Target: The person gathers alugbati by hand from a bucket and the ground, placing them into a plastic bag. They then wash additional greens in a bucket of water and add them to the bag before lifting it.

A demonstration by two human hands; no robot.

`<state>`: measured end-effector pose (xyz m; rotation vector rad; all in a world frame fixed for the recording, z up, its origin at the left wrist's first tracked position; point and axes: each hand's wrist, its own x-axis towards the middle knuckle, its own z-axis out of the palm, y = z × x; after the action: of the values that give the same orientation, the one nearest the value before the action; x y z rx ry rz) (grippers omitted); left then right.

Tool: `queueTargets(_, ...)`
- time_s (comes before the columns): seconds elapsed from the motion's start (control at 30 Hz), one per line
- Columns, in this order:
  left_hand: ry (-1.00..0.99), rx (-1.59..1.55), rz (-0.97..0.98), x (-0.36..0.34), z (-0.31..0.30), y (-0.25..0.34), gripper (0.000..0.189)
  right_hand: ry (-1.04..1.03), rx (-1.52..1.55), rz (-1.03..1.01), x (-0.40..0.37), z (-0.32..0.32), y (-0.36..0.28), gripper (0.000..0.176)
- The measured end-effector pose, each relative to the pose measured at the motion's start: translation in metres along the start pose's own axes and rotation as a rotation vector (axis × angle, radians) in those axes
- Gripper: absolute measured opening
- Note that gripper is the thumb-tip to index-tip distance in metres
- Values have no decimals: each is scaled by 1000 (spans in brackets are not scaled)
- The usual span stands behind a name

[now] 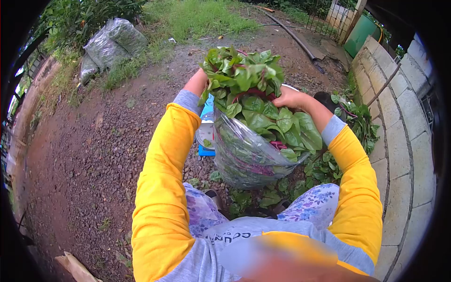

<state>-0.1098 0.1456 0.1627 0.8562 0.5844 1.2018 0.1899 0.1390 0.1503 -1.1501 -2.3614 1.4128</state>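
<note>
A bunch of leafy greens [242, 70] with reddish-purple stems is held up between my two hands. My left hand [201, 82] is at its left side, fingers mostly hidden behind the leaves. On the other side my right hand [290, 98] is closed around the stems, thumb showing. Below them stands a clear plastic bag [251, 157], its mouth wide and more of the same greens inside. The bunch overlaps the bag's opening. Just left of the bag is a blue dial scale [206, 135], partly covered by bag and leaves.
More cut greens [359, 124] lie along the concrete block wall [401, 136] on the right, and loose leaves are around my feet. Filled plastic bags [115, 44] sit on the far left. A black pipe [293, 35] lies across the ground near a green barrel [361, 36].
</note>
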Motion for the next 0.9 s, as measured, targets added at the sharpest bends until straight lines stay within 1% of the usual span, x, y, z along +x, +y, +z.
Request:
queueTargets(0.03,-15,-30,8,-1,1,-3,17,39,-54,-76,-10,8,-12,36)
queueTargets(0.07,-25,-65,10,-2,3,-5,17,99,-124,-192,-18,17,-20,38)
queueTargets(0.13,-35,-96,28,-2,6,-10,16,170,-279,-255,-25,30,-15,40)
queueTargets(0.17,-37,-99,36,0,8,-12,16,151,-335,-131,-34,36,-21,39)
queueTargets(0.2,-51,-11,83,-1,8,-13,16,160,-400,-132,-37,41,-17,37)
queueTargets(0.23,-73,308,225,2,1,-13,13,170,-466,-132,-40,47,-12,35)
queueTargets(0.27,-50,620,378,2,-2,-12,11,159,-526,-79,-54,53,-34,35)
queueTargets(0.3,-71,1121,469,6,-4,-7,11,151,-521,-104,-54,54,-26,35)
queueTargets(0.33,-112,1040,472,8,-9,-10,13,144,-517,-129,-50,55,-13,35)
queueTargets(0.4,-196,875,471,13,-18,-17,15,157,-500,-201,-60,61,-9,37)
queueTargets(0.43,-226,639,454,-7,-9,-23,18,180,-494,-254,-73,67,-20,38)
queueTargets(0.47,-148,532,349,-22,3,-21,18,205,-487,-307,-86,74,-32,40)
queueTargets(0.5,-61,409,252,-37,14,-19,19,274,-473,-375,-99,82,-40,49)
queueTargets(0.53,33,279,168,-53,26,-18,20,297,-466,-443,-102,89,-39,50)
queueTargets(0.57,122,135,101,-64,31,-22,20,318,-463,-511,-105,95,-37,52)
queueTargets(0.6,157,108,84,-78,33,-24,19,337,-460,-578,-108,101,-36,53)
queueTargets(0.63,175,92,75,-89,35,-25,19,311,-437,-504,-119,103,-55,54)
queueTargets(0.73,122,165,105,-114,42,-22,19,46,-511,-442,-93,91,-34,53)
queueTargets(0.77,82,230,130,-116,45,-18,20,-67,-342,-317,-79,82,-18,52)
queueTargets(0.8,37,331,170,-114,49,-16,20,-112,-96,-327,-69,77,-4,50)
queueTargets(0.87,-12,649,267,-104,56,-12,20,9,137,-354,-68,72,4,51)
queueTargets(0.9,125,1087,263,-94,58,-8,20,89,78,-350,-64,67,8,51)
